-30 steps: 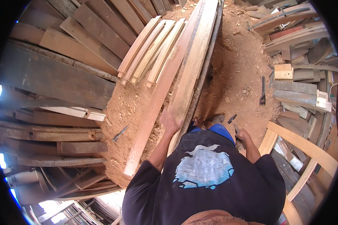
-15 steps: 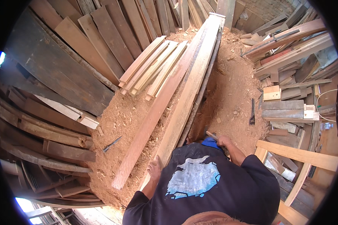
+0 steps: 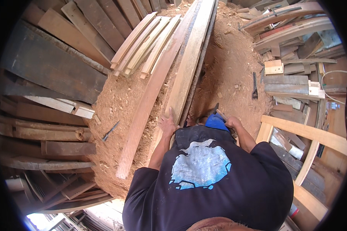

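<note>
A long pale plank [image 3: 188, 71] runs away from me. Against its near part lies my left hand [image 3: 167, 124], open, with fingers spread over the wood and its edge. My right hand [image 3: 233, 123] is closed around the wooden handle of a tool [image 3: 221, 114], right of the plank. A dark, narrow piece shows just beyond the handle; the tool's exact kind is unclear. Blue cloth [image 3: 215, 121] sits between my hands, beside my dark shirt [image 3: 219, 192]. Left of the pale plank lies a reddish plank [image 3: 142, 115].
Several cut slats [image 3: 146, 44] lie farther left on the sawdust [image 3: 115, 104]. A slim dark tool [image 3: 110, 131] rests near them, another dark tool [image 3: 255, 85] at right. Boards [image 3: 54, 69] lean along the left; stacked offcuts [image 3: 289, 82] and a wooden frame [image 3: 304, 134] stand right.
My left hand has moved forward along the plank, its fingers now spread. My right hand and its tool have shifted slightly forward, and a dark piece of it now shows. The view has tilted downward.
</note>
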### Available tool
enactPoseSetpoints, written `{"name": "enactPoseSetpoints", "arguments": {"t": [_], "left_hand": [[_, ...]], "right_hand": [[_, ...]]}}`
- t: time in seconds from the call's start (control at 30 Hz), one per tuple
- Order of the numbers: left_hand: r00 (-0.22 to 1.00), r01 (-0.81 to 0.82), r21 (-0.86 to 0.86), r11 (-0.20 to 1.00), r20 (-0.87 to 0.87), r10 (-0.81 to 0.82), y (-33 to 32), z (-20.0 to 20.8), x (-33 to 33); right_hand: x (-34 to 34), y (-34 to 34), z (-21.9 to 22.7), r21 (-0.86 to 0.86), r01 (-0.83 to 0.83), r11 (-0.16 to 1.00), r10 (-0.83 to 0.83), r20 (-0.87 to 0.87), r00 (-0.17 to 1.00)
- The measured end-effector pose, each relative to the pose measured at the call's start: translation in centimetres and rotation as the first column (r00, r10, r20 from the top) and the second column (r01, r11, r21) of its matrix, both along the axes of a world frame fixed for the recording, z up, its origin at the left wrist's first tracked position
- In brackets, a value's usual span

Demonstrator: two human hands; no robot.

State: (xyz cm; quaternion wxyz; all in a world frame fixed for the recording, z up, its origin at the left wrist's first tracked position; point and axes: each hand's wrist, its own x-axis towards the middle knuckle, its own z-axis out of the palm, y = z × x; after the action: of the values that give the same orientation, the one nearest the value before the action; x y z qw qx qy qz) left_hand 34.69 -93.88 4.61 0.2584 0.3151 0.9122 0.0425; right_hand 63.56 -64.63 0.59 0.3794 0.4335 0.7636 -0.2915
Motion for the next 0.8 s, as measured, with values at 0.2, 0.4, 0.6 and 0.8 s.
{"name": "enactPoseSetpoints", "arguments": {"t": [0.2, 0.4, 0.6, 0.8], "left_hand": [[0.999, 0.045, 0.026, 0.999, -0.018, -0.044, -0.4, -2.5, -0.8], [0.998, 0.061, -0.156, 0.986, 0.015, -0.060, 0.8, -1.1, -0.9], [0.992, -0.077, -0.323, 0.943, -0.124, 0.039, 4.6, 0.9, 1.5], [0.939, -0.339, -0.183, 0.923, -0.016, 0.342, 6.9, -1.8, 2.2]], "right_hand": [[5.9, -0.8, -2.0, -0.030, 0.240, 0.970, -0.241, -0.089, 0.966], [8.2, 2.4, -1.0, -0.072, 0.198, 0.978, -0.200, -0.017, 0.980], [11.5, 7.0, 0.3, -0.070, 0.287, 0.956, -0.291, -0.056, 0.955], [13.2, 10.4, 0.3, -0.076, 0.300, 0.951, -0.308, -0.128, 0.943]]}}
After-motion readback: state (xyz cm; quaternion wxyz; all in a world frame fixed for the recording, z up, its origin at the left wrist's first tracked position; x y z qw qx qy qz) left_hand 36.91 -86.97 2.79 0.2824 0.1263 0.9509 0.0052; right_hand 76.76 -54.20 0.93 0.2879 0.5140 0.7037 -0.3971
